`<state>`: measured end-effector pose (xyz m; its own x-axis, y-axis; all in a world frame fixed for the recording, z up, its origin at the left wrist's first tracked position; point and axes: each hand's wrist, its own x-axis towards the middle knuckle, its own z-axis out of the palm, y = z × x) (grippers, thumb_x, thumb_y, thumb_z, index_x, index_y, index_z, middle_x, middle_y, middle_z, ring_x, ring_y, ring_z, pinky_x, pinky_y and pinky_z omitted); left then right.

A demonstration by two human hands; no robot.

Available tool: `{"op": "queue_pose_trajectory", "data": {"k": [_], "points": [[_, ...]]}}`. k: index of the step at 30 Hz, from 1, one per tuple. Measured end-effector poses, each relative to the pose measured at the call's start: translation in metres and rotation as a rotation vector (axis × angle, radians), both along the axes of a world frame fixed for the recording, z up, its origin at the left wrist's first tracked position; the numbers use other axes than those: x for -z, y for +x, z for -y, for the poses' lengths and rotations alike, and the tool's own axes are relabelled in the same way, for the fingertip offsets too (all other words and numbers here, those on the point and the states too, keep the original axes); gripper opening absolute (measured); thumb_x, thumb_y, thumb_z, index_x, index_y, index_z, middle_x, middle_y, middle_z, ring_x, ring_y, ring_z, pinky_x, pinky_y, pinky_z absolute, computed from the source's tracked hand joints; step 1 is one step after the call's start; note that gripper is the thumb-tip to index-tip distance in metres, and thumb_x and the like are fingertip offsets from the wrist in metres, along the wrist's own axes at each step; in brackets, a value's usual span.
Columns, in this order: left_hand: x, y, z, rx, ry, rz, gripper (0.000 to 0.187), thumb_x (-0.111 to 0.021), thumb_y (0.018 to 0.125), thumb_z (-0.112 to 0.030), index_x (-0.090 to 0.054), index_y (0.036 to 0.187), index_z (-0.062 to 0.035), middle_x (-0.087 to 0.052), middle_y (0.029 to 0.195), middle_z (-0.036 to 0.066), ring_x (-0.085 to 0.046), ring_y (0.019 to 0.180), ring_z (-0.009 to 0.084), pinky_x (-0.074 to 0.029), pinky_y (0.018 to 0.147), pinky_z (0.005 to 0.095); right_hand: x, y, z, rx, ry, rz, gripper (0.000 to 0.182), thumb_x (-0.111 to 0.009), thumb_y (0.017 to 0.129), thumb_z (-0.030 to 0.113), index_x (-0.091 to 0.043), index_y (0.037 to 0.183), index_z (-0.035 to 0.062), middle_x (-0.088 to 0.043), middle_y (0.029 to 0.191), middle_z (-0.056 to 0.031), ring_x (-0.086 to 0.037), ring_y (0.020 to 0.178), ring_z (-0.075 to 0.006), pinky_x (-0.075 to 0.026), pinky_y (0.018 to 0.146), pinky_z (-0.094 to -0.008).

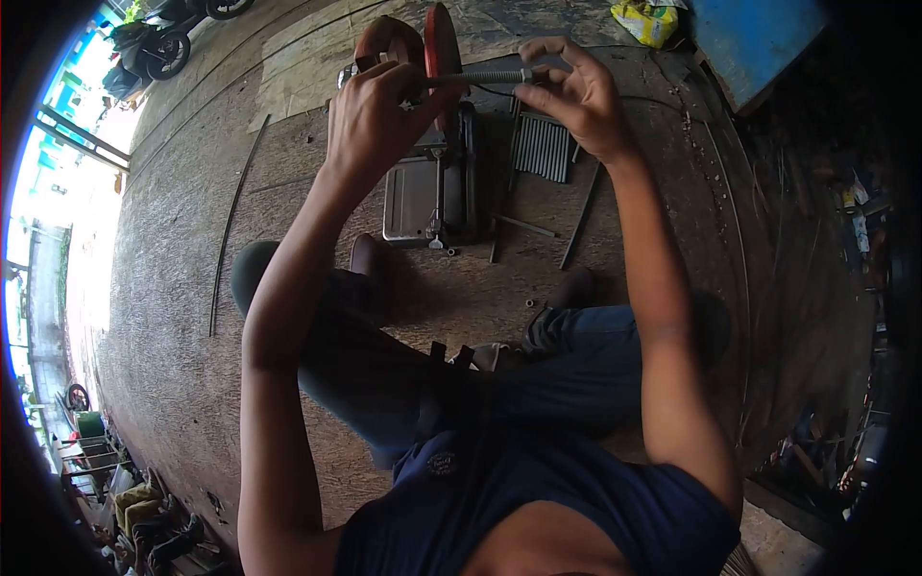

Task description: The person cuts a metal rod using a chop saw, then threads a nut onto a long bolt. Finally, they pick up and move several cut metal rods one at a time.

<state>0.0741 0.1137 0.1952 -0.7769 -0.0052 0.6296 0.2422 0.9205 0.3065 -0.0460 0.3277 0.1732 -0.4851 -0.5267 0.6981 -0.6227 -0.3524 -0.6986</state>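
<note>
Head view: mixed exposure. Daylight enters from the left, blown out to white with blue fringing along that edge. Floor (182, 221) picks up a pale sheen on its left side, falls to dull brown toward the right. Right side very dim, clutter there hard to read. Soft dark shadow under the legs (375, 384). Dark shirt (538, 470) loses detail. Strong fisheye: outer lines bow, corners go black. Center reasonably sharp, small parts slightly soft.

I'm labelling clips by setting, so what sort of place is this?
Probably a metalworking workshop: a red cutting machine stands on the floor, beside cut rods, with parked motorbikes beyond.
</note>
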Motion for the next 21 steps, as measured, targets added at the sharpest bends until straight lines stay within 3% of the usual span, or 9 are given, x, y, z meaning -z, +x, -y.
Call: {"op": "queue_pose_trajectory", "data": {"k": [2,3,5,11,12,14,15,17,21], "points": [[0.001,-0.001,0.003,-0.037,-0.047,0.043,0.02,-0.075,0.082,-0.025,-0.073,0.085,-0.0053,-0.067,0.073,0.007,-0.063,0.063,0.0206,-0.048,0.059,0.0342,-0.007,0.001,-0.006,-0.112,0.163,0.289,0.018,-0.065,0.09,0.005,-0.065,0.108,0.0032,-0.066,0.095,-0.0035,-0.064,0.077,-0.0074,-0.054,0.066,-0.0212],[0.003,-0.001,0.004,-0.036,-0.047,0.044,0.02,-0.075,0.082,-0.025,-0.073,0.085,-0.0053,-0.067,0.073,0.007,-0.063,0.063,0.0206,-0.048,0.059,0.0342,-0.008,0.0,-0.009,-0.112,0.163,0.289,0.018,-0.065,0.09,0.005,-0.065,0.108,0.0032,-0.066,0.095,-0.0035,-0.064,0.077,-0.0074,-0.054,0.066,-0.0212],[0.007,-0.003,0.004,-0.034,-0.055,0.021,0.02,-0.076,0.081,-0.025,-0.072,0.084,-0.0049,-0.068,0.074,0.008,-0.064,0.064,0.0211,-0.048,0.059,0.0341,-0.008,-0.003,-0.013,0.023,0.453,0.204,0.019,-0.068,0.087,0.005,-0.063,0.105,0.0018,-0.065,0.093,-0.0036,-0.064,0.082,-0.0081,-0.053,0.07,-0.0223],[0.004,-0.001,0.001,-0.023,-0.03,0.003,0.02,-0.076,0.081,-0.025,-0.072,0.084,-0.0049,-0.068,0.074,0.008,-0.065,0.065,0.0212,-0.049,0.06,0.0335,0.003,-0.009,-0.002,-0.002,0.057,-0.156,0.017,-0.065,0.092,0.016,-0.065,0.102,0.0022,-0.067,0.09,-0.0041,-0.064,0.075,-0.0073,-0.053,0.066,-0.022],[0.004,-0.001,0.001,-0.023,-0.031,0.004,0.02,-0.076,0.081,-0.025,-0.072,0.084,-0.0049,-0.068,0.074,0.008,-0.065,0.065,0.0212,-0.049,0.06,0.0335,0.002,-0.007,-0.003,-0.002,0.057,-0.154,0.017,-0.065,0.092,0.016,-0.065,0.102,0.0022,-0.067,0.09,-0.0041,-0.064,0.075,-0.0073,-0.053,0.066,-0.022],[0.004,-0.002,0.003,-0.026,-0.061,-0.001,0.02,-0.076,0.081,-0.025,-0.072,0.084,-0.005,-0.068,0.075,0.008,-0.065,0.065,0.0213,-0.049,0.06,0.0338,-0.003,-0.003,-0.006,-0.157,0.104,0.214,0.015,-0.062,0.092,0.005,-0.063,0.106,-0.0002,-0.065,0.098,-0.005,-0.064,0.079,-0.0079,-0.052,0.063,-0.021],[0.005,-0.002,0.004,-0.027,-0.06,0.0,0.02,-0.076,0.081,-0.025,-0.072,0.084,-0.005,-0.068,0.075,0.008,-0.065,0.065,0.0213,-0.049,0.06,0.0338,-0.002,-0.006,-0.008,-0.158,0.106,0.215,0.015,-0.062,0.092,0.005,-0.063,0.106,-0.0002,-0.065,0.098,-0.005,-0.064,0.079,-0.0079,-0.052,0.063,-0.021],[0.007,-0.004,0.004,-0.023,-0.054,0.01,0.021,-0.076,0.081,-0.026,-0.072,0.084,-0.0055,-0.067,0.074,0.007,-0.065,0.065,0.0213,-0.049,0.06,0.0338,-0.003,-0.013,-0.015,-0.023,0.533,0.233,0.021,-0.064,0.089,0.001,-0.061,0.109,0.0001,-0.062,0.104,-0.0053,-0.062,0.083,-0.0077,-0.052,0.066,-0.0237],[0.005,-0.001,0.002,-0.06,-0.049,0.059,0.021,-0.075,0.081,-0.027,-0.073,0.084,-0.0065,-0.067,0.074,0.007,-0.065,0.066,0.0205,-0.049,0.06,0.0335,0.003,-0.007,-0.007,0.045,0.283,0.002,0.016,-0.068,0.087,0.009,-0.064,0.102,0.0026,-0.065,0.087,-0.0017,-0.063,0.078,-0.0072,-0.053,0.068,-0.0234]]}}
